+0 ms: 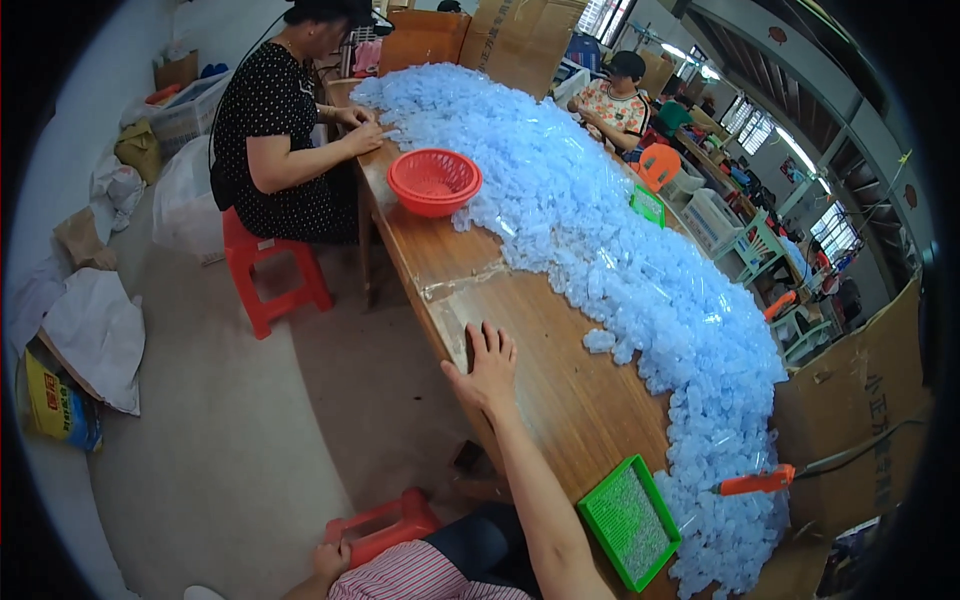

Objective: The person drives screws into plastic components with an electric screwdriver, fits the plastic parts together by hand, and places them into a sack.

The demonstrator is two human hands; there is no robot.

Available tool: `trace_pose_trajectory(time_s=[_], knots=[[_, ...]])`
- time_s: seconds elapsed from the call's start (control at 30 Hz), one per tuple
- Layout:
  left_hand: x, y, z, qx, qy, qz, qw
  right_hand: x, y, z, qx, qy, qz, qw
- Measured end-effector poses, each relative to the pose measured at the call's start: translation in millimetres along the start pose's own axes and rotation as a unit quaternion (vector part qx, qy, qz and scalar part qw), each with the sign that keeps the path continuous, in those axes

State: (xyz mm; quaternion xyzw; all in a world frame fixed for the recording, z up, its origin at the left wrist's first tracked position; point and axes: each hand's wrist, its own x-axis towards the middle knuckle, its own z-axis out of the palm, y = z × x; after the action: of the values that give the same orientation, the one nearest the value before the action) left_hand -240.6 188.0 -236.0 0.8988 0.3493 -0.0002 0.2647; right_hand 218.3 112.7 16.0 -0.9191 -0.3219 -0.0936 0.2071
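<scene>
My right hand lies palm down on the near left edge of a long wooden table, its fingers spread and nothing in them. Low in the picture, beside my striped top, my left hand is closed on the edge of a red plastic stool; part of that grip is hidden. A long heap of pale blue translucent plastic pieces runs down the tabletop, to the right of my right hand. Nearer my body sits a green tray holding many tiny light-coloured bits.
Red plastic baskets are stacked at the table's left edge. An orange electric screwdriver on a cable lies over the heap. A person in a dotted dress sits at left, another at the far side. Cardboard stands at right.
</scene>
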Motion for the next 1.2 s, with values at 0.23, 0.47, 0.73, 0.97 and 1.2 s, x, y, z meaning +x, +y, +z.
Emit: trace_pose_trajectory(time_s=[0.23, 0.47, 0.73, 0.97, 1.2], knots=[[6.8, 16.1, -17.0, -0.007, -0.076, -0.042, 0.996, -0.2, 7.9, 7.6, -0.026, 0.004, 0.000, 1.000], [-1.5, 2.3, 1.1, 0.026, 0.017, -0.026, 0.999, -3.5, 6.8, 9.9, -0.012, -0.020, 0.006, 1.000], [6.8, -9.6, 15.7, 0.011, 0.032, 0.009, 0.999, -0.9, 6.9, 10.1, -0.029, -0.017, 0.004, 0.999], [7.7, -39.1, 31.9, -0.007, -0.074, 0.039, 0.997, -3.4, 7.7, 11.7, -0.021, -0.016, 0.014, 1.000], [11.2, -36.0, 32.9, -0.032, -0.155, -0.064, 0.985, -3.6, 10.7, 10.7, -0.025, -0.016, 0.018, 0.999]])
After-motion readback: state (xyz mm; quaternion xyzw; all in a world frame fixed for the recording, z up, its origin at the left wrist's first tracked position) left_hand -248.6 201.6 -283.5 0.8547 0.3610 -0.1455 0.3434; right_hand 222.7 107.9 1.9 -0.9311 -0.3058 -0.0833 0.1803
